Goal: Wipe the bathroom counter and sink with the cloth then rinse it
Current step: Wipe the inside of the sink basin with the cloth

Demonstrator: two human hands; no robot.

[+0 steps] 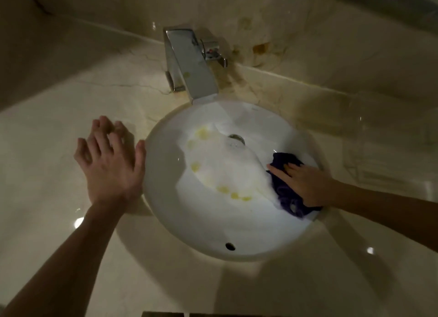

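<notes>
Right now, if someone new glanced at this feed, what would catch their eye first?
The brightly lit white sink stands out in the dim room, with a curve of yellowish spots across its bowl. On its right inner wall the right hand presses a dark purple cloth. The left hand is spread, fingers open, over the counter by the sink's left rim, and a chrome tap juts over the back edge.

Single view, head-worn wide-angle camera. Position: above the front edge of the counter, close over the sink. Direction: forward and steeply down, nearly straight onto the basin, which fills the middle of the frame. Far limit: tap and back wall at top. Both forearms enter from the lower corners. Straight edges bow toward the borders. No second view to overlap.
</notes>
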